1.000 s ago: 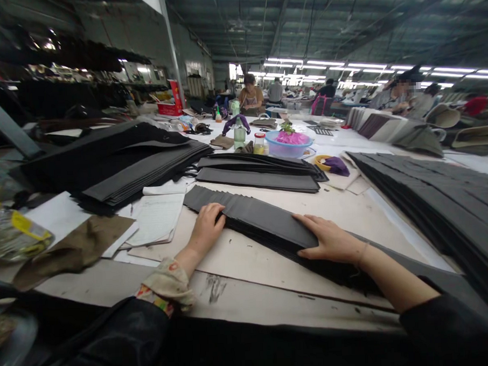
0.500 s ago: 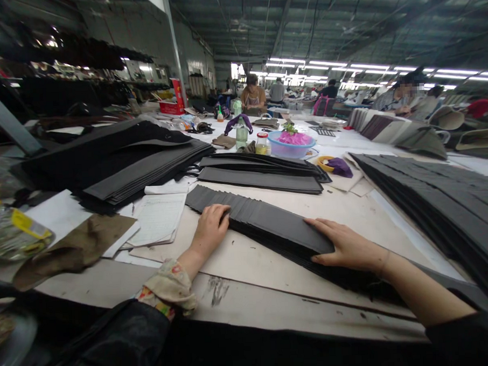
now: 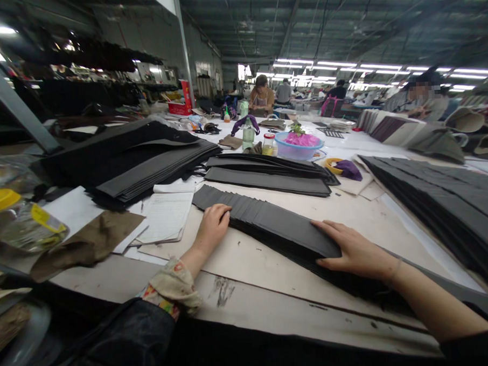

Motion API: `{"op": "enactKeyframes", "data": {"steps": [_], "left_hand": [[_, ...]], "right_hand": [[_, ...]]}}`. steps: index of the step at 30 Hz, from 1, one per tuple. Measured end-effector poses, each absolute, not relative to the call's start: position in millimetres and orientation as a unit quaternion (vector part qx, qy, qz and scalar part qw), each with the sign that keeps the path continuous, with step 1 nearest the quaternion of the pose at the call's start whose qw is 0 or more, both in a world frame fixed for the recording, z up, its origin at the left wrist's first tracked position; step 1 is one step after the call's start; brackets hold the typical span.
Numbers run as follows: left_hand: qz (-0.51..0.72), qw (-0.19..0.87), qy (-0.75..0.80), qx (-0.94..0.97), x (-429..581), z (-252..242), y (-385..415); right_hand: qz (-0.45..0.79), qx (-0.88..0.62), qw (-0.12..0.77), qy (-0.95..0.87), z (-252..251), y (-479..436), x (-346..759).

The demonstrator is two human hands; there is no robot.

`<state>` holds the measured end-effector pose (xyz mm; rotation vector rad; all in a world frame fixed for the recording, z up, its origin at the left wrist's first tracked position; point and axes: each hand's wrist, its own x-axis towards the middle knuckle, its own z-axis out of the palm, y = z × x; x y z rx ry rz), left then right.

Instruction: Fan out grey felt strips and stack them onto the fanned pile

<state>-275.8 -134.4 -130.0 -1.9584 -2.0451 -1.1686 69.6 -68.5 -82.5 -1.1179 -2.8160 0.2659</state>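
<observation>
A: Where do we place the stack of strips (image 3: 265,219)?
B: Frame centre, slanting across the pale counter (image 3: 251,263). Right hand (image 3: 354,251) spread wide on top, thumb at the near edge; left hand (image 3: 212,226) curled at that edge. We cannot tell if it pinches.
A: Handling?
B: We'd guess bendy, light singly, weighty together; best held by both long edges. Flat matte grey faces, black sides, left ends stepped.

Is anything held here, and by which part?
A stack of grey strips: left hand at the near edge toward its left end, right hand across its top. Whether either truly grips can't be told.
</observation>
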Motion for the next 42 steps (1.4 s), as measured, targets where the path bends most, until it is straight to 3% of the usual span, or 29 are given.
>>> {"op": "enactKeyframes", "data": {"steps": [11,17,27,33,42], "left_hand": [[-0.449,0.012,-0.688,-0.571,-289,-131,-132],[-0.406,0.0,-0.694,-0.595,-297,-132,-132],[-0.508,-0.15,-0.651,-0.543,-292,-129,-133],[-0.412,-0.052,-0.687,-0.596,-289,-129,-136],[-0.394,-0.004,-0.659,-0.641,-285,-129,-134]], "right_hand": [[0.083,-0.356,0.048,-0.929,-84,-66,60],[0.103,-0.349,0.043,-0.93,-89,-61,63],[0.108,-0.349,0.036,-0.93,-88,-60,62],[0.104,-0.351,0.042,-0.93,-87,-60,64],[0.104,-0.366,0.021,-0.925,-84,-65,81]]}}
